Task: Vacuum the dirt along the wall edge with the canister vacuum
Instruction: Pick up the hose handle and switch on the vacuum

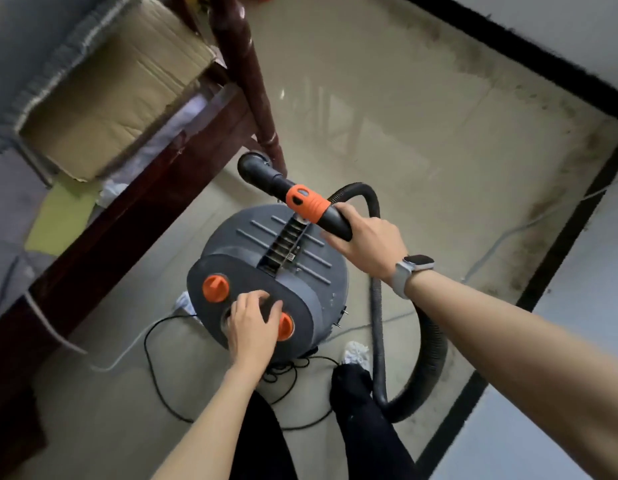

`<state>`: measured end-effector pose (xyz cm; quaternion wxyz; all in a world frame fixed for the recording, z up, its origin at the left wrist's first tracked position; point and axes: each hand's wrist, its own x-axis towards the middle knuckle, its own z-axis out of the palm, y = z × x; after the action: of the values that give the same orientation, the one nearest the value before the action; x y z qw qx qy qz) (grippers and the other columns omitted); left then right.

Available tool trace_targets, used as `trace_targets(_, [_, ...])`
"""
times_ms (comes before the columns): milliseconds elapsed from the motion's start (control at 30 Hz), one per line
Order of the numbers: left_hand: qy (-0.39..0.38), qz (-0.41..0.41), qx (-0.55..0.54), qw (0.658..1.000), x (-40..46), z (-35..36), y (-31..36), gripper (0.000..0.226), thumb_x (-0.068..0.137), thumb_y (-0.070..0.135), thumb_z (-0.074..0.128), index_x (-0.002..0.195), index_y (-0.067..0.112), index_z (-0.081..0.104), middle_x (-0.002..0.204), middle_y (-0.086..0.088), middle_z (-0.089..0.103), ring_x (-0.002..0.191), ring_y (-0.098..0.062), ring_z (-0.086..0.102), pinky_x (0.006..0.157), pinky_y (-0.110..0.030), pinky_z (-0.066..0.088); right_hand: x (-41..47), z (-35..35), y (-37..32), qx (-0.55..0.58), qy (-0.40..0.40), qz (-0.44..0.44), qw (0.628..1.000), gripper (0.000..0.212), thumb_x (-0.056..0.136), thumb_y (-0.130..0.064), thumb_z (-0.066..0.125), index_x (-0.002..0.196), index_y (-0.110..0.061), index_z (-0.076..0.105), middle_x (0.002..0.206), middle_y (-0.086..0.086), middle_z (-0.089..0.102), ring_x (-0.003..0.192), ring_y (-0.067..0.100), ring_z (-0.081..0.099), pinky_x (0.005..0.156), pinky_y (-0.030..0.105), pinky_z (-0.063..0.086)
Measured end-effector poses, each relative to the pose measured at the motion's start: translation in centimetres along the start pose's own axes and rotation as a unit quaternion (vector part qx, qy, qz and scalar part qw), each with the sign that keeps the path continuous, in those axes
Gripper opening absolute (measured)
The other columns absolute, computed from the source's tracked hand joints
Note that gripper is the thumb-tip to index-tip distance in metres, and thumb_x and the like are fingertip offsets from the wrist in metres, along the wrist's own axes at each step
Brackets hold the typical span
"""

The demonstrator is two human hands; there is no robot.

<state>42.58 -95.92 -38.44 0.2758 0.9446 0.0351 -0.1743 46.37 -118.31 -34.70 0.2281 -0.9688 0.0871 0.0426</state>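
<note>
The grey canister [266,271] stands on the pale floor [387,116] just below the frame's centre, seen from above. The left hand [253,323] rests on its top panel, fingers spread narrow over a round control between two orange knobs [215,288]; whether it grips the control cannot be told. The right hand [366,242], with a watch [413,271] on its wrist, is closed around the black wand handle [335,221] at 2 o'clock of the canister, just beside its orange collar [305,204]. The wand's open end [253,164] points toward 11 o'clock, near a dark wooden post [245,74]. The ribbed hose [428,341] loops from the handle round to 4 o'clock. Dirt [529,216] darkens the floor along the black skirting [560,244] from 1 to 3 o'clock, well apart from the wand. A thin black cord [151,358] lies at 7 o'clock.
</note>
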Motion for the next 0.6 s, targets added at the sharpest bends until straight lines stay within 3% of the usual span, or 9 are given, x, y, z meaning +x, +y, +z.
trace_targets(100, [-0.009,-0.037,-0.02,0.999,-2.2,1.5,-1.2,0.025,0.084,0.02,0.068,0.104,0.006,0.062,0.103,-0.01,0.058,0.102,-0.029,0.052,0.088,-0.04,0.041,-0.7,1.5,0.7,0.009,-0.026,-0.012,1.0,0.045,0.089,-0.046,0.053,0.124,-0.019,0.046,0.097,0.007,0.069,0.084,0.035,0.064,0.06,0.031,0.033])
trace_targets(233, [0.002,-0.062,-0.028,0.998,-3.8,2.7,-2.2,0.023,0.084,0.017,0.068,0.104,0.006,0.064,0.103,-0.01,0.059,0.099,-0.029,0.055,0.082,-0.038,0.043,-1.7,2.7,1.4,0.104,-0.097,0.036,0.989,0.03,0.082,-0.031,0.06,0.099,-0.018,0.039,0.082,0.001,0.057,0.077,0.033,0.059,0.059,0.031,0.032])
trace_targets(400, [0.024,-0.039,-0.01,0.999,-3.3,3.3,-2.3,0.02,0.084,0.014,0.068,0.101,0.004,0.065,0.101,-0.011,0.061,0.098,-0.032,0.055,0.084,-0.043,0.044,-2.0,2.9,1.9,0.129,-0.139,0.061,0.98,0.044,0.08,-0.057,0.059,0.11,-0.03,0.042,0.08,0.001,0.062,0.066,0.023,0.06,0.065,0.034,0.046])
trace_targets(500, [0.038,-0.016,0.014,0.999,-3.2,3.5,-2.3,0.018,0.082,0.013,0.069,0.097,0.004,0.065,0.097,-0.013,0.062,0.093,-0.033,0.055,0.081,-0.044,0.045,-2.4,2.7,1.8,0.174,-0.15,0.049,0.972,0.031,0.083,-0.045,0.061,0.105,-0.028,0.046,0.078,-0.002,0.061,0.065,0.021,0.062,0.065,0.034,0.051])
trace_targets(600, [0.041,-0.008,0.027,0.999,-3.4,3.6,-2.4,0.017,0.084,0.015,0.068,0.097,0.004,0.065,0.096,-0.012,0.061,0.092,-0.032,0.055,0.081,-0.043,0.044,-2.6,2.6,1.5,0.235,-0.176,0.084,0.952,0.032,0.083,-0.034,0.065,0.099,-0.021,0.042,0.083,-0.002,0.055,0.065,0.016,0.057,0.062,0.035,0.052])
